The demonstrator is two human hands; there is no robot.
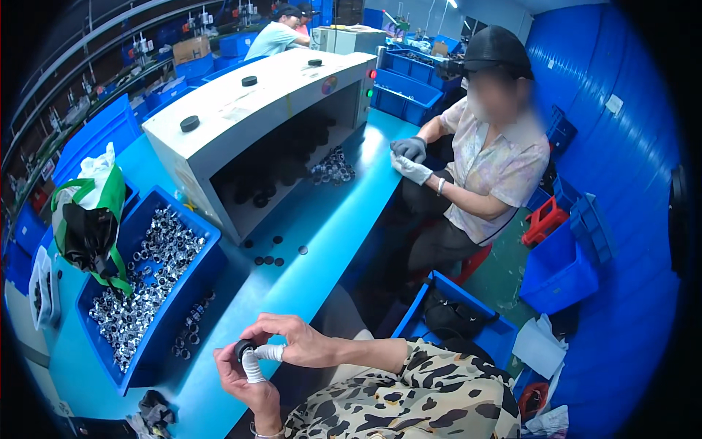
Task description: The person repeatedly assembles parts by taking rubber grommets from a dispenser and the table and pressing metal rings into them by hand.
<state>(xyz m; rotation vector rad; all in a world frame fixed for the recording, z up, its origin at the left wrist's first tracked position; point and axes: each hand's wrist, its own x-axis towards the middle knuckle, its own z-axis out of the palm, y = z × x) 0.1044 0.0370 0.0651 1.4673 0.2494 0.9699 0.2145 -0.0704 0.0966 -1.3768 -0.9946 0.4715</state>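
A small black round part, ring-like [243, 349], is held up over the table's near edge. My left hand [252, 388] grips it between thumb and fingers, one finger wrapped in white tape. From the other side my right hand [303, 342] reaches over, its fingers closed on the same part, with white wrapping on a digit there too. Left of my hands stands a blue bin [212, 245] of shiny metal rings [128, 325]. More loose metal rings [194, 325] lie on the table beside it. Several black discs [269, 260] lie farther off.
A white open-fronted box [168, 150] stands ahead, with dark parts inside and metal rings [334, 167] at its opening. A gloved co-worker [497, 146] sits at right. A green bag [117, 208] rests by the blue bin. Another blue bin [504, 333] is at my right.
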